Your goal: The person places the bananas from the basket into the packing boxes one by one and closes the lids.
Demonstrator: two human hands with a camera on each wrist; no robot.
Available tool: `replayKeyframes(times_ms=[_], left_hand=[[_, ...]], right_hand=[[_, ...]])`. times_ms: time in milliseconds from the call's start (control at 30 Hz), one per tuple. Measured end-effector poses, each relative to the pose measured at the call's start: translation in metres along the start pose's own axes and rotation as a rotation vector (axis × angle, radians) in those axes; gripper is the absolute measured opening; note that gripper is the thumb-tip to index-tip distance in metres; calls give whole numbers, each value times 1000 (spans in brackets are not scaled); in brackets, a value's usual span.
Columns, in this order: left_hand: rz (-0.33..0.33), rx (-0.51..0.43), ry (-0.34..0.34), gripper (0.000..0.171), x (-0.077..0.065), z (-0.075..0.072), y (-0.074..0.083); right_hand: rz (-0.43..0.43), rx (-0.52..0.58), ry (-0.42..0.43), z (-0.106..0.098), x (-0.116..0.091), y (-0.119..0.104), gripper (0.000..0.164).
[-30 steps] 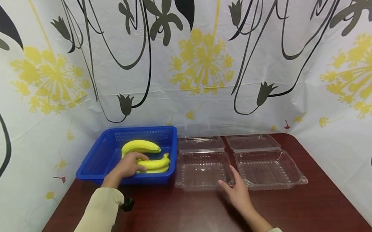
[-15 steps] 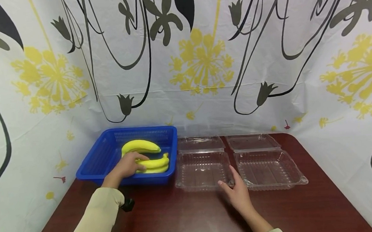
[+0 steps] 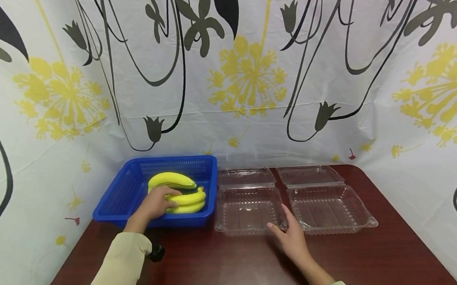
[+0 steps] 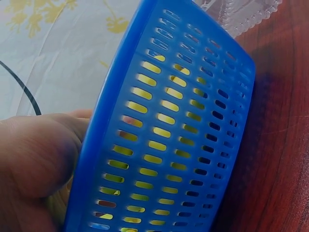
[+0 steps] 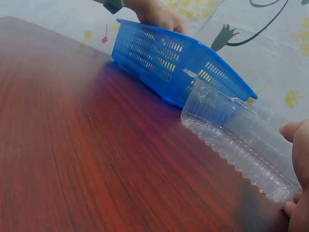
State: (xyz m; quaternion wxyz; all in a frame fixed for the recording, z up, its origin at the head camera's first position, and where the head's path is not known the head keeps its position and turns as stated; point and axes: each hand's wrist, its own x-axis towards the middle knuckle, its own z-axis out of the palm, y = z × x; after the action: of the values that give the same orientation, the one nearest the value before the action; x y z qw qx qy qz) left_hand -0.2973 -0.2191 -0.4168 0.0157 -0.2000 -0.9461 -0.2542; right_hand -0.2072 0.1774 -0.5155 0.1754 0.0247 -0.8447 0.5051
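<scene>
In the head view my left hand [image 3: 157,204] reaches into the blue plastic basket [image 3: 113,212] and grips the front bunch of bananas [image 3: 190,199]. Its fingers curl over the left end of the bunch; some fingertips are hidden. Behind lies another yellow banana [image 3: 172,179]. The left wrist view shows yellow through the slots of the basket wall [image 4: 169,145]. My right hand [image 3: 292,238] rests at the near right corner of a clear hinged container [image 3: 251,230], thumb and forefinger spread about that corner. Part of this hand [image 5: 301,159] shows at the right wrist view's edge.
A second clear container [image 3: 336,229] stands to the right, its lid [image 3: 311,175] folded back. The first container's lid [image 3: 247,177] also lies back. A patterned cloth [image 3: 252,136] hangs behind the dark red table [image 3: 222,272], whose right edge slopes away.
The front bunch of bananas has shifted slightly left in my left hand, its stem end tipping up a little. My right hand and the containers stay in place.
</scene>
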Motion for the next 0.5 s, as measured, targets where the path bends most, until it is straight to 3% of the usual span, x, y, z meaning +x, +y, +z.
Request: replayKeyframes(times_ms=[267,500], left_hand=[[20,21,72,30,-3,-2,1],[42,16,113,30,-5,-9,11]], right_hand=[[5,4,10,1,1,1,76],[18,16,10,1,1,2,76]])
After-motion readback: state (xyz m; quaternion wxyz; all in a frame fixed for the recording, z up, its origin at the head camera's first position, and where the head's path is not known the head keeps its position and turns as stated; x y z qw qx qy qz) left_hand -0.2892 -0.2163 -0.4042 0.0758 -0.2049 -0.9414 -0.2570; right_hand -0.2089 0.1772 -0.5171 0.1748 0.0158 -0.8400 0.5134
